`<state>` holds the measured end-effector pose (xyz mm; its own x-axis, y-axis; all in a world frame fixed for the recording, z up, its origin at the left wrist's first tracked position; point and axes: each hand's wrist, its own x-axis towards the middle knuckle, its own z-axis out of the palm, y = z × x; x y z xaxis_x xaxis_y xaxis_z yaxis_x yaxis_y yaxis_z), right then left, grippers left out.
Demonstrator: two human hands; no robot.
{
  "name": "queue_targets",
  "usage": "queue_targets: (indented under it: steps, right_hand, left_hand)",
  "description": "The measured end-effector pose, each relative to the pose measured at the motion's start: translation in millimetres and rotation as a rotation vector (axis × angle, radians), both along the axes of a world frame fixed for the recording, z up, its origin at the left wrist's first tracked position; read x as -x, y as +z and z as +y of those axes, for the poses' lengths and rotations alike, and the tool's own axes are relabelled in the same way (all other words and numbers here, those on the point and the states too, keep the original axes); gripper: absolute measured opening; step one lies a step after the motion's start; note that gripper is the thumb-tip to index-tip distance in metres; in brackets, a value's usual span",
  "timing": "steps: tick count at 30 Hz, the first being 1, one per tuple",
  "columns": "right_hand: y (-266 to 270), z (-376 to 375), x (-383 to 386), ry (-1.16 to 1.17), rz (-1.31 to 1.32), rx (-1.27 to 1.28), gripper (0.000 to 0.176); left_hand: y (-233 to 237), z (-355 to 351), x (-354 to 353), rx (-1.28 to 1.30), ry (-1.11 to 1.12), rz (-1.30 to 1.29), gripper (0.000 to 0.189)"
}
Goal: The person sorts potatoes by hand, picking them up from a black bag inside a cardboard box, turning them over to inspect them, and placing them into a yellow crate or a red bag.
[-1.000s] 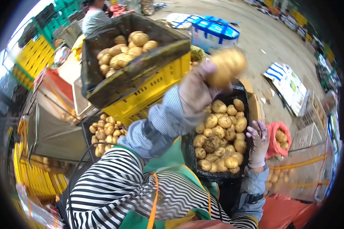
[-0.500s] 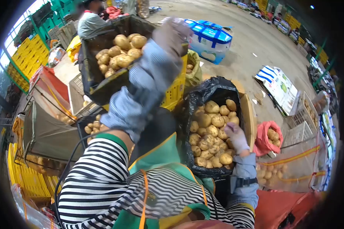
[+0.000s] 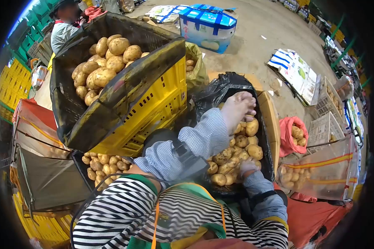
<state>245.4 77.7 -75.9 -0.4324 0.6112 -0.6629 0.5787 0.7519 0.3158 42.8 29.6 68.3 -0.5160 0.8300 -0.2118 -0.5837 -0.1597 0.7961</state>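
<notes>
My left hand (image 3: 239,110), in a pale glove, is curled closed above the far part of a box lined with black plastic (image 3: 207,101). Its palm side is hidden, so whatever it holds does not show. Brown potatoes (image 3: 222,157) fill that box. Down among them, at the near right side, my right hand (image 3: 249,166) has its gloved fingers bent round a potato, partly hidden. To the left stands a yellow crate (image 3: 153,106) with a dark liner, and larger potatoes (image 3: 106,62) lie heaped in it.
A dark container of smaller potatoes (image 3: 104,166) sits at lower left. On the right are a red sack (image 3: 284,133) with potatoes and a light plastic basket (image 3: 326,130). A blue and white bag (image 3: 207,29) stands behind. Another person (image 3: 64,35) is at upper left.
My left hand has come from above the lined crate across to the black-lined box. The right hand has shifted nearer to me among the potatoes. My view has turned to the right.
</notes>
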Motion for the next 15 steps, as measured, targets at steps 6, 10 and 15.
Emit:
queue_targets:
  steps: [6, 10, 15]
  right_hand:
    - [-14.0, 6.0, -27.1, 0.013, 0.064, 0.149, 0.060]
    - [15.7, 24.2, -18.0, -0.219, 0.396, 0.392, 0.064]
    - [75.9, 21.6, 6.1, -0.572, 1.743, 0.919, 0.065]
  left_hand:
    - [2.4, -7.7, 3.5, 0.031, -0.090, -0.025, 0.009]
    - [6.4, -16.3, 5.3, -0.014, -0.078, 0.018, 0.012]
    - [-12.3, -22.5, -9.2, 0.117, -0.173, 0.187, 0.027]
